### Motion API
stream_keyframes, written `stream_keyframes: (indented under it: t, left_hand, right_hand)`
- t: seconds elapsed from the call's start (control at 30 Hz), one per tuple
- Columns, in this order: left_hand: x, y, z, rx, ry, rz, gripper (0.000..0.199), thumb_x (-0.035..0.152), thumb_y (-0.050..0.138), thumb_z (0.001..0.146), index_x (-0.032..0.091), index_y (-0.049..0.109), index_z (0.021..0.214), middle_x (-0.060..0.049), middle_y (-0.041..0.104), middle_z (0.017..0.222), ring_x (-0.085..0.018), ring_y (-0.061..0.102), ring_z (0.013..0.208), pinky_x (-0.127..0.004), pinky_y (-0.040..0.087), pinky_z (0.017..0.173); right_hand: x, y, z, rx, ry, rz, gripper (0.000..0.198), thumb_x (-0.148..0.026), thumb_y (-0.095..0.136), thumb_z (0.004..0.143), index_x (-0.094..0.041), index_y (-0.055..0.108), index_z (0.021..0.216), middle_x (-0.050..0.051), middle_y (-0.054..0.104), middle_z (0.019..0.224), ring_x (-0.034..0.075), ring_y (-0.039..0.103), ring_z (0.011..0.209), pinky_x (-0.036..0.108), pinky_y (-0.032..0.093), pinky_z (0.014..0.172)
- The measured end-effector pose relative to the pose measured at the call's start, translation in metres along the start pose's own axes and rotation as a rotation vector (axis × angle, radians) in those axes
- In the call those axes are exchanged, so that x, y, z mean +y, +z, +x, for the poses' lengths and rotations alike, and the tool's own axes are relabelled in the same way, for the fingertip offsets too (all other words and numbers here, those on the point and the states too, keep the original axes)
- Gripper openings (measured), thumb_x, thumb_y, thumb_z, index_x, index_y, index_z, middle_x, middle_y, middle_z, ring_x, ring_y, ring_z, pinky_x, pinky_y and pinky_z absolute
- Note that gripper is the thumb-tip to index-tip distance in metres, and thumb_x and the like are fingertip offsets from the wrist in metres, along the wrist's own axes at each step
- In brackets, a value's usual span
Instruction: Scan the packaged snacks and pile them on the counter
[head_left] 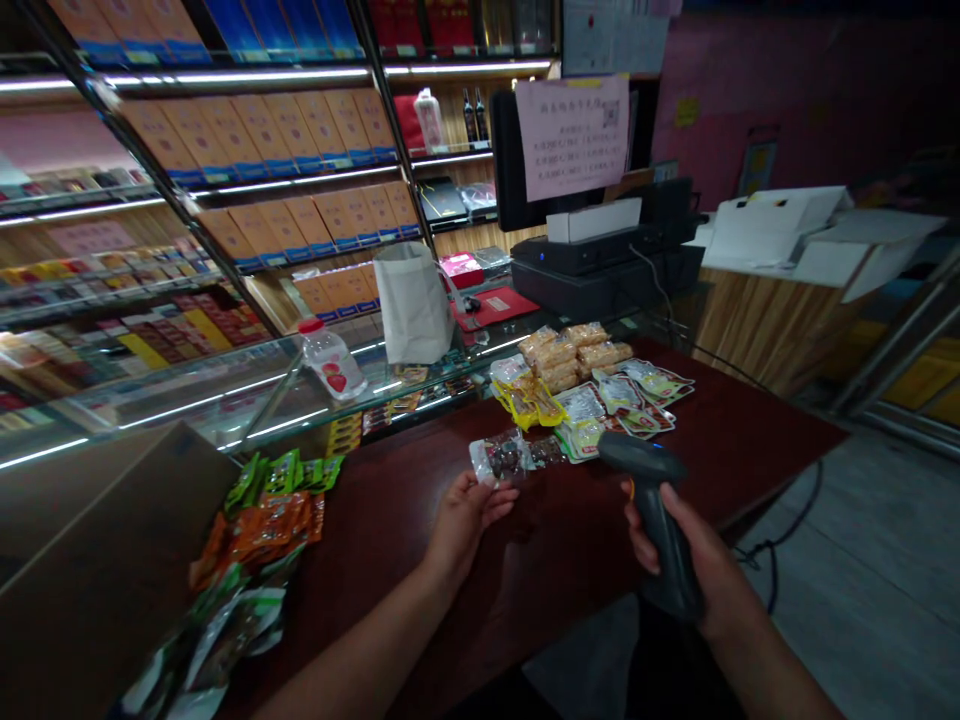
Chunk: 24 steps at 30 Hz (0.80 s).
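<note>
Around the handle of a dark barcode scanner (667, 540) my right hand (705, 560) is closed, with the scanner's head over the dark red table (390, 560). My left hand (469, 515) pinches the near edge of a small clear packet with dark contents (499, 458), low over the tabletop. Another similar dark packet (546, 452) lies just right of it. Beyond are yellow snack packets (526, 395), white and green packets (581, 415) and a pile of tan wrapped snacks (574, 352).
A cardboard box (97, 540) stands at the left, beside green packets (281, 475) and orange packets (270, 525). On the glass counter are a red-capped bottle (330, 360) and a white bag (412, 305). A monitor (507, 165) stands behind; a cable (806, 500) hangs at the right.
</note>
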<state>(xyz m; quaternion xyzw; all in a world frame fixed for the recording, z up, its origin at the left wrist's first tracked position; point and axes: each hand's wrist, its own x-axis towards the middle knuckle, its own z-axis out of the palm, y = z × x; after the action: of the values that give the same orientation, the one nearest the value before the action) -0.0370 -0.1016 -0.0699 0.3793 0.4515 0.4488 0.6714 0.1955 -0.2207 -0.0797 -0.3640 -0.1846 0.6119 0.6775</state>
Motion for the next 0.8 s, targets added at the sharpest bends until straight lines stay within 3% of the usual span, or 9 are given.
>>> stream_keyframes:
  t: [0.2,0.33,0.43,0.53,0.63,0.73,0.8]
  left_hand:
    - [-0.004,0.049,0.027,0.016,-0.209,-0.156,0.01,0.003,0.059,0.086,0.013,0.055,0.084,-0.014,0.075,0.086,-0.017,0.076,0.077,-0.022,0.062,0.07]
    - [-0.003,0.062,0.04,0.002,-0.245,-0.141,0.01,0.002,0.05,0.089,0.01,0.057,0.092,-0.015,0.075,0.087,-0.017,0.076,0.076,-0.021,0.062,0.07]
    - [0.001,0.061,0.037,-0.019,-0.249,-0.118,0.006,0.011,0.05,0.094,0.009,0.056,0.094,-0.016,0.075,0.085,-0.017,0.075,0.069,-0.021,0.061,0.061]
    - [0.003,0.045,0.019,-0.081,-0.235,-0.02,0.019,0.031,0.053,0.096,0.012,0.054,0.098,-0.015,0.075,0.082,-0.015,0.07,0.054,-0.02,0.053,0.047]
    - [0.005,0.01,-0.011,-0.045,-0.047,0.176,0.035,0.048,0.059,0.089,0.017,0.052,0.103,-0.01,0.075,0.082,-0.014,0.067,0.051,-0.021,0.05,0.045]
    - [0.02,-0.041,-0.049,0.227,0.338,0.611,0.032,0.047,0.062,0.085,0.02,0.06,0.102,-0.008,0.075,0.091,-0.02,0.072,0.075,-0.032,0.058,0.07]
    - [0.037,-0.079,-0.075,0.495,0.527,1.042,0.023,0.038,0.059,0.086,0.022,0.065,0.102,-0.01,0.073,0.107,-0.026,0.067,0.105,-0.042,0.051,0.096]
  right_hand:
    - [0.008,-0.007,-0.006,-0.003,0.002,0.033,0.038,-0.054,0.072,0.082,-0.019,0.076,0.099,0.0,0.066,0.07,0.009,0.051,0.046,0.019,0.041,0.04]
    - [0.012,-0.007,-0.01,0.006,0.012,0.038,0.039,-0.053,0.072,0.083,-0.017,0.076,0.099,0.0,0.066,0.069,0.008,0.051,0.044,0.018,0.039,0.038]
    - [0.014,-0.01,-0.009,0.007,0.018,0.046,0.039,-0.053,0.071,0.084,-0.017,0.075,0.1,-0.001,0.066,0.07,0.008,0.052,0.045,0.017,0.04,0.039]
    - [0.017,-0.019,-0.007,-0.016,0.071,0.025,0.041,-0.053,0.074,0.081,-0.018,0.074,0.101,0.0,0.068,0.07,0.009,0.054,0.045,0.018,0.042,0.039]
    - [0.021,-0.031,-0.003,-0.025,0.126,-0.032,0.042,-0.053,0.075,0.08,-0.019,0.071,0.105,0.0,0.069,0.072,0.011,0.056,0.048,0.021,0.046,0.041]
    - [0.024,-0.035,0.001,0.016,0.169,-0.094,0.046,-0.053,0.078,0.075,-0.022,0.068,0.107,0.0,0.071,0.075,0.013,0.059,0.053,0.021,0.05,0.046]
    - [0.023,-0.033,0.003,0.038,0.204,-0.122,0.048,-0.054,0.079,0.072,-0.022,0.068,0.106,-0.001,0.07,0.072,0.013,0.059,0.051,0.021,0.05,0.044]
